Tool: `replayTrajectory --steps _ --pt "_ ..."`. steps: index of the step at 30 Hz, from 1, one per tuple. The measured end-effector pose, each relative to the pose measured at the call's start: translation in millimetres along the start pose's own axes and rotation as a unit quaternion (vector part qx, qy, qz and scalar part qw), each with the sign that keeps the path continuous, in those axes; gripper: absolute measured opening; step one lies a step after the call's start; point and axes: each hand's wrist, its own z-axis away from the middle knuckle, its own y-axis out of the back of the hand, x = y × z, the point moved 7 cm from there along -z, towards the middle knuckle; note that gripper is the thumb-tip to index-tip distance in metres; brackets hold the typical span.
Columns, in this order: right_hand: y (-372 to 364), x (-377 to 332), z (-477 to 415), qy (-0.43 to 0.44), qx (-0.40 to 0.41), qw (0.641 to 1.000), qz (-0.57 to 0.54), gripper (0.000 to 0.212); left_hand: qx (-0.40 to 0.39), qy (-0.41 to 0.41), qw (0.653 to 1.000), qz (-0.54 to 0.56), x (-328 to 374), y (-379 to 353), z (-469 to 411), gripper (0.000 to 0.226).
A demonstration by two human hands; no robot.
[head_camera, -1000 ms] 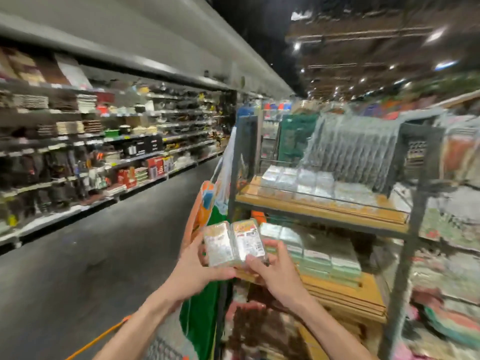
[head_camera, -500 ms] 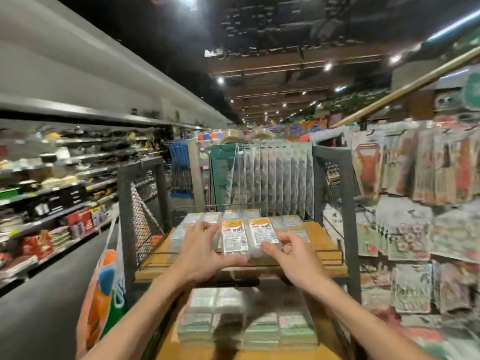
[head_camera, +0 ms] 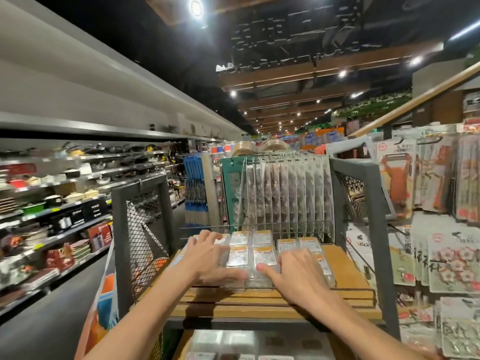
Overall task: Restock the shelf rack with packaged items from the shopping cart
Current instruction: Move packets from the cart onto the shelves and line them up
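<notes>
Two clear packs with orange-and-white labels lie side by side on the wooden top shelf of the grey metal rack. My left hand presses on their left side and my right hand on their right, thumbs at the front edge. More packs of the same kind lie behind and to the right. The shopping cart is out of view.
Clear hanging packets fill the back of the rack. A lower shelf holds more packs. An orange and green bag hangs at the rack's left. Store shelving runs along the left aisle; hanging goods crowd the right.
My hands carried the two packs up from the lower shelf level and set them down on the top shelf. The view swung right and up onto the rack.
</notes>
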Motion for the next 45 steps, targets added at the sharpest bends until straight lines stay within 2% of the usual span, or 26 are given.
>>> replayTrajectory --steps 7,10,12,14,17,19,21,24,26,27,30,31,34,37,41,44,45 --pt "-3.6 3.2 -16.5 0.008 -0.010 1.000 0.009 0.062 0.009 0.006 0.999 0.034 0.5 1.3 6.7 0.088" --pt "-2.6 8.5 -10.7 -0.001 0.011 1.000 0.009 0.066 0.034 0.007 0.998 0.061 3.9 0.5 12.5 0.083" --pt "5.1 5.4 -2.6 0.013 0.090 0.996 0.006 0.068 0.096 0.007 0.990 0.099 1.0 7.6 23.4 0.077" --pt "16.7 -10.7 13.4 0.058 0.172 0.982 -0.054 0.059 0.190 0.002 0.967 0.170 -5.7 21.5 44.6 0.066" --pt "11.6 -55.3 49.9 0.160 0.204 0.955 -0.145 0.041 0.310 -0.006 0.913 0.266 -18.4 24.8 103.1 0.046" --pt "-13.9 -91.8 80.4 0.217 0.165 0.944 -0.188 0.039 0.347 0.024 0.897 0.272 -31.1 4.5 155.4 0.035" --pt "-49.8 -134.2 109.3 0.279 0.107 0.928 -0.221 0.038 0.366 0.088 0.889 0.259 -53.2 -25.9 209.9 0.033" --pt "-106.9 -191.7 147.8 0.335 0.001 0.912 -0.238 0.038 0.316 0.181 0.904 0.223 -82.6 -85.8 282.6 0.041" --pt "-146.7 -248.3 191.4 0.401 -0.068 0.879 -0.249 0.040 0.260 0.278 0.903 0.198 -105.8 -133.9 357.4 0.045" --pt "-161.2 -261.0 202.5 0.411 -0.090 0.874 -0.243 0.041 0.240 0.305 0.901 0.196 -112.1 -152.8 378.3 0.047" --pt "-216.9 -328.3 277.3 0.483 -0.203 0.820 -0.229 0.045 0.150 0.467 0.848 0.201 -122.1 -212.8 498.8 0.055" --pt "-232.8 -337.3 291.3 0.494 -0.231 0.812 -0.209 0.047 0.128 0.499 0.832 0.204 -120.1 -225.0 519.8 0.058" --pt "-276.4 -373.7 368.4 0.556 -0.317 0.754 -0.147 0.048 0.054 0.622 0.746 0.233 -90.9 -275.5 625.2 0.055" --pt "-311.2 -405.9 448.9 0.613 -0.380 0.685 -0.103 0.044 0.011 0.728 0.630 0.270 -49.8 -327.6 736.5 0.055" --pt "-341.3 -432.6 506.2 0.626 -0.445 0.637 -0.057 0.052 -0.021 0.801 0.512 0.308 -22.5 -370.3 819.4 0.056" --pt "-371.6 -450.7 545.1 0.602 -0.519 0.607 -0.004 0.049 -0.019 0.826 0.455 0.332 -24.4 -392.1 857.3 0.055" --pt "-376.6 -456.6 554.9 0.589 -0.533 0.607 0.001 0.048 -0.017 0.827 0.442 0.348 -26.4 -399.8 864.3 0.054"
